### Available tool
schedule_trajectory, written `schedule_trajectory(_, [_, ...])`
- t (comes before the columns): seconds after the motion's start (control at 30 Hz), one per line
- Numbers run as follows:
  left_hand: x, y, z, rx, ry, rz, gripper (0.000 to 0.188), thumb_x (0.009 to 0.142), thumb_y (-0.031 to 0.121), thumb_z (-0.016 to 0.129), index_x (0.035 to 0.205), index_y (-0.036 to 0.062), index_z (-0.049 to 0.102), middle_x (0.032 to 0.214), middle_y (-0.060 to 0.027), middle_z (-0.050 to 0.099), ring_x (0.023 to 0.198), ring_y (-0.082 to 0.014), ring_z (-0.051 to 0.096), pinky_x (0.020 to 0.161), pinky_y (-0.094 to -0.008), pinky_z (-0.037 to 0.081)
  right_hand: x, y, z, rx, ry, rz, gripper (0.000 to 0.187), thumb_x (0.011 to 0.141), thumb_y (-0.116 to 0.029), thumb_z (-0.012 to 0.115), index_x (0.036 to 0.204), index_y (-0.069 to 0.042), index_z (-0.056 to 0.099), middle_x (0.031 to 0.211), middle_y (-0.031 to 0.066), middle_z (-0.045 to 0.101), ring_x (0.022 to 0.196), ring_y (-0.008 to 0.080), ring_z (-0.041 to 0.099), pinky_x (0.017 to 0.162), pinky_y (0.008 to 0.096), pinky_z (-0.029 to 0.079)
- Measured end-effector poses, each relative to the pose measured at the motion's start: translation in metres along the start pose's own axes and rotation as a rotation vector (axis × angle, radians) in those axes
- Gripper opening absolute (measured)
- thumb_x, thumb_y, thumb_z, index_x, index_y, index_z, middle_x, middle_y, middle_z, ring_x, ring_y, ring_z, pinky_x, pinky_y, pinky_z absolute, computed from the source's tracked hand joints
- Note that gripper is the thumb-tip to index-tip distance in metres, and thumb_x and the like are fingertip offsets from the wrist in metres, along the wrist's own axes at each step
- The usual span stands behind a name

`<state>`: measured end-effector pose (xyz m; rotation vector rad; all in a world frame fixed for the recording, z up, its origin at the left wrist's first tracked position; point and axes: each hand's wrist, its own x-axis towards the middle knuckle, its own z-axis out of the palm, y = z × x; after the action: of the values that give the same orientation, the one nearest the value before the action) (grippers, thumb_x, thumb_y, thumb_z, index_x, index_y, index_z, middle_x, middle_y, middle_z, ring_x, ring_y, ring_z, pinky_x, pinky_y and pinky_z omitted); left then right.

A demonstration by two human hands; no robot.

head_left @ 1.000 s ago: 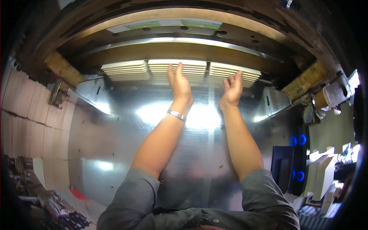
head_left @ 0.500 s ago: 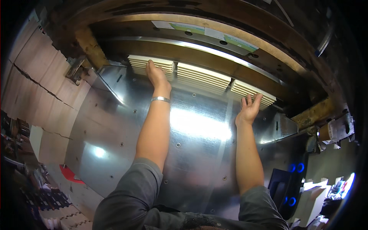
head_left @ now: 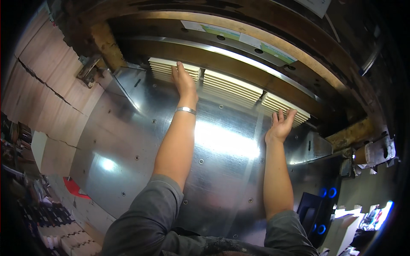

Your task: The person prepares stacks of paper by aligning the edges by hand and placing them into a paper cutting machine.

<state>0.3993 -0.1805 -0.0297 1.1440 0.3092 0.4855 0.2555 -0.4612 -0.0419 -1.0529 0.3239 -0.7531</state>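
Three cream-coloured layered stacks, which look like thin books or paper blocks, lie in a row at the far side of a shiny metal table. My left hand rests with straight fingers against the near face of the left stack, toward its right end. The middle stack sits untouched between my hands. Against the right stack, my right hand lies palm up with its fingers apart. A metal band circles my left wrist.
Behind the stacks runs a heavy dark machine beam with a bright metal edge. Metal side guides flank the table. A dark panel with blue-lit round buttons is at the right. Wooden boards and a red piece lie left.
The whole view has shifted slightly. My left hand has slid a little to the right along the left stack; my right hand stays at the right stack.
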Motion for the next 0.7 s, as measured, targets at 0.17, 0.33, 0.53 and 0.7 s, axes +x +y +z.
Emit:
schedule_trajectory(0.17, [-0.001, 0.005, -0.001, -0.018, -0.004, -0.011, 0.077, 0.108, 0.05, 0.038, 0.158, -0.0077, 0.027, 0.165, -0.0239, 0.022, 0.152, -0.0369, 0.028, 0.123, -0.0435, 0.027, -0.003, -0.002, 0.005, -0.019, 0.024, -0.009, 0.097, 0.103, -0.066, 0.045, 0.164, 0.0, 0.008, 0.171, 0.0225, 0.01, 0.155, 0.0409, 0.023, 0.125, 0.0524, 0.023])
schedule_trajectory(0.33, [-0.003, 0.012, -0.007, -0.033, -0.072, -0.025, 0.076, 0.109, 0.051, 0.037, 0.157, -0.0071, 0.03, 0.163, -0.0228, 0.025, 0.149, -0.0356, 0.034, 0.122, -0.0427, 0.028, -0.001, -0.003, 0.004, -0.033, 0.009, -0.015, 0.097, 0.103, -0.066, 0.045, 0.164, -0.001, 0.009, 0.171, 0.0228, 0.01, 0.155, 0.0408, 0.023, 0.125, 0.0526, 0.023])
schedule_trajectory(0.53, [0.003, 0.017, -0.013, 0.0, -0.095, -0.055, 0.074, 0.109, 0.052, 0.035, 0.154, -0.0067, 0.036, 0.162, -0.0222, 0.027, 0.147, -0.0341, 0.037, 0.12, -0.0422, 0.031, -0.005, -0.004, 0.007, -0.033, 0.019, -0.007, 0.096, 0.103, -0.066, 0.044, 0.164, -0.001, 0.011, 0.171, 0.0219, 0.011, 0.155, 0.0403, 0.023, 0.125, 0.0518, 0.024])
schedule_trajectory(0.7, [-0.004, 0.021, -0.012, -0.112, -0.127, -0.07, 0.077, 0.108, 0.054, 0.039, 0.157, -0.0042, 0.028, 0.162, -0.0211, 0.028, 0.152, -0.0325, 0.029, 0.124, -0.0419, 0.023, -0.008, -0.003, 0.004, -0.029, 0.057, 0.0, 0.094, 0.104, -0.065, 0.044, 0.164, 0.0, 0.012, 0.171, 0.0208, 0.012, 0.155, 0.039, 0.023, 0.125, 0.0503, 0.025])
